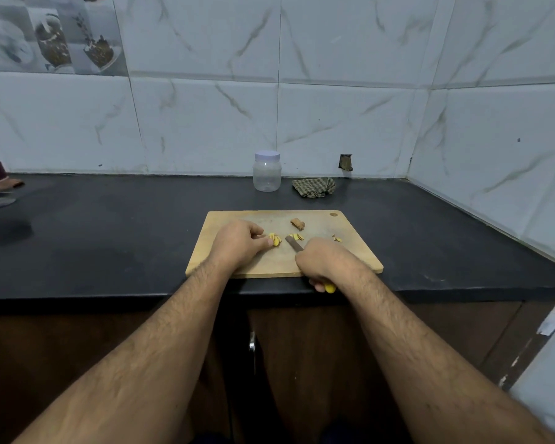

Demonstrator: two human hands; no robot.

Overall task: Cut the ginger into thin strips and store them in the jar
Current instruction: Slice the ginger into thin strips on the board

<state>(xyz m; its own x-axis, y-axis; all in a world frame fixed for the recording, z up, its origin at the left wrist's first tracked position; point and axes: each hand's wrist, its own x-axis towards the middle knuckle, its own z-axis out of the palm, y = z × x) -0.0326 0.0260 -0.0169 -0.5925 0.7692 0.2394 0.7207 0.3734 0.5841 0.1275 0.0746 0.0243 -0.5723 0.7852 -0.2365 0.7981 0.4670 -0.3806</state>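
Now the left hand (239,243) pinches yellow ginger slices (274,240) at centre frame on the pale wooden cutting board (257,264), while the right hand (322,261) grips a yellow-handled knife (294,244). Curled fingertips and narrow, even cuts would serve best. The lidded clear plastic jar (267,172) waits above the board.

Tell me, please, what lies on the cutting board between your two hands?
In the head view, ginger slices and the knife blade lie between left hand and right hand.
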